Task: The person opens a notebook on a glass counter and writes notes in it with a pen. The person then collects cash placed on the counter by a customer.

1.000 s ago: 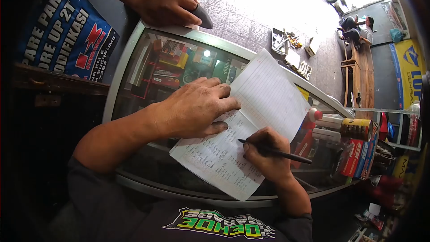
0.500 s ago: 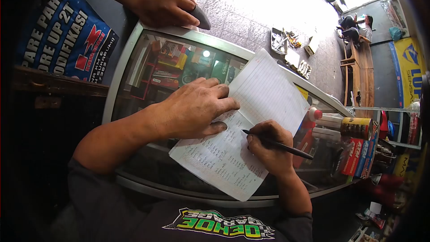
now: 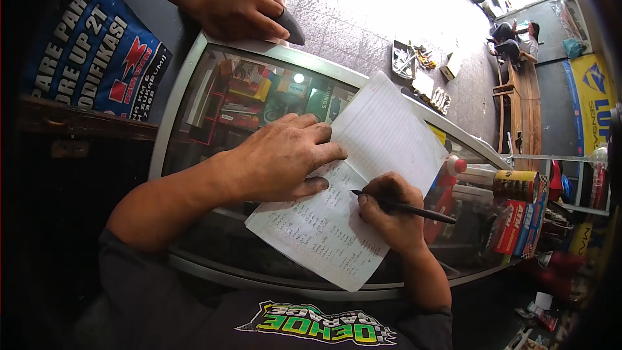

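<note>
An open notebook (image 3: 389,123) lies askew on the glass-topped display case (image 3: 259,256). Its near page carries handwriting in columns; the far ruled page looks blank. My right hand (image 3: 396,214) grips a black pen (image 3: 421,210), whose tip is at the written page near the fold. Whether the tip touches the paper I cannot tell. My left hand (image 3: 285,155) lies palm down with its fingers apart, partly over the notebook's left side and partly over the glass. It holds nothing, and the thumb and index fingertips rest on the written page.
Another person's hand (image 3: 243,16) rests on the case's far left corner with a dark rounded object (image 3: 293,26). Boxed parts (image 3: 249,81) show under the glass. A yellow can (image 3: 515,185) stands at right. Beyond are a tool tray (image 3: 403,58) and a seated person (image 3: 528,45).
The pen has shifted very slightly, its rear end moving a little to the right. My left hand and the notebook stay where they were.
</note>
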Tool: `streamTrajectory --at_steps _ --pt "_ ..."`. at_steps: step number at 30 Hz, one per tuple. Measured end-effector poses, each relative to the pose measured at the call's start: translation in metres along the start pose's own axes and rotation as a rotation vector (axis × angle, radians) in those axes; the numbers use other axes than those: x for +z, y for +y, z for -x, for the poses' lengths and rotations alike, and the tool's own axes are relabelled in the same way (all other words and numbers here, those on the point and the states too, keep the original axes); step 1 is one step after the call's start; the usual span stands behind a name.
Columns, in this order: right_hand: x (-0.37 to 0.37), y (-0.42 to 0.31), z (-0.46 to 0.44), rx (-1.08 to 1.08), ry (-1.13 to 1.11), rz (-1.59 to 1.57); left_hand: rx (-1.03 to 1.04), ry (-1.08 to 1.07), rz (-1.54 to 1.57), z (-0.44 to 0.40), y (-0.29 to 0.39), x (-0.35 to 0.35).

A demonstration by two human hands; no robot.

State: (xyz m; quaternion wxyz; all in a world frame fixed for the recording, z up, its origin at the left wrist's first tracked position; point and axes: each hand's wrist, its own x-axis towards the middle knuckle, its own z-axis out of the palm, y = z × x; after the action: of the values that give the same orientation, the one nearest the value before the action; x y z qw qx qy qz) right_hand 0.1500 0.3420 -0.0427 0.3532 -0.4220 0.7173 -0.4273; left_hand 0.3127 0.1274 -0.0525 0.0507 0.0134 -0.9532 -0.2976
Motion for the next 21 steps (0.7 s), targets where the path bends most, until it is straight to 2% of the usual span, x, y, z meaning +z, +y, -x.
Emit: streamTrajectory --at_steps 21 --pt "0.0010 0.0030 -0.0005 0.064 0.025 -0.071 0.003 -0.002 -0.016 -0.0004 0.0005 -0.0011"
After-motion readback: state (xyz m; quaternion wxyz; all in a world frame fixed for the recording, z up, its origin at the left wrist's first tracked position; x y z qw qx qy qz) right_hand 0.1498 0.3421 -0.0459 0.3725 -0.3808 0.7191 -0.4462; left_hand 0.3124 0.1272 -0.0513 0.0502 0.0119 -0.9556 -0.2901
